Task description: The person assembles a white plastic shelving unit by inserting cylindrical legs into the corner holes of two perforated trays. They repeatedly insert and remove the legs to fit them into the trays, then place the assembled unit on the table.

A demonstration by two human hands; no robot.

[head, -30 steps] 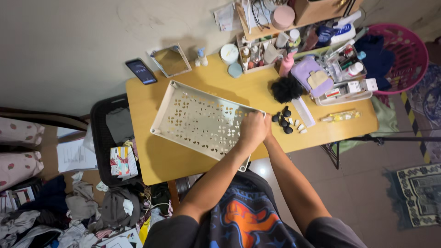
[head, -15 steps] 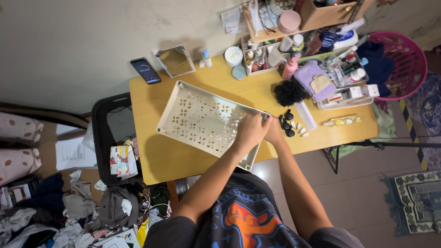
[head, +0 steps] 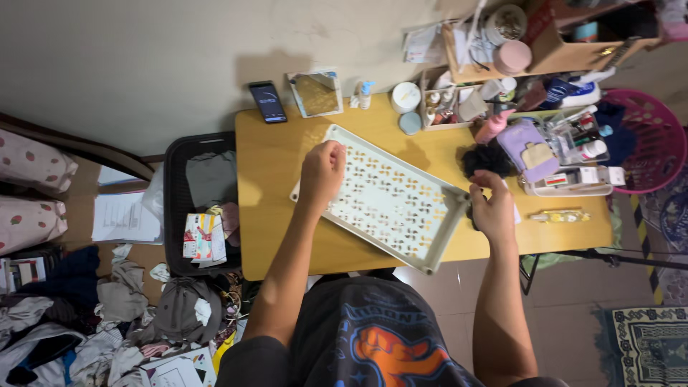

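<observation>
A white perforated tray (head: 390,204) lies slanted on the yellow table (head: 272,215). My left hand (head: 322,170) is closed over the tray's left short rim. My right hand (head: 494,209) has its fingers curled at the tray's right corner, against the rim. The tray itself holds nothing. My right hand hides whatever stands on the table just behind it.
Along the wall stand a phone (head: 267,101), a small mirror (head: 316,93) and a round white jar (head: 405,96). A black fluffy item (head: 481,158), a purple pouch (head: 527,143) and a clear organiser (head: 577,168) crowd the right end. A black crate (head: 197,179) and clothes sit at the left.
Both hands were together at the tray's right edge. My left hand has since moved across to the left rim, and the tray has turned a little on the table.
</observation>
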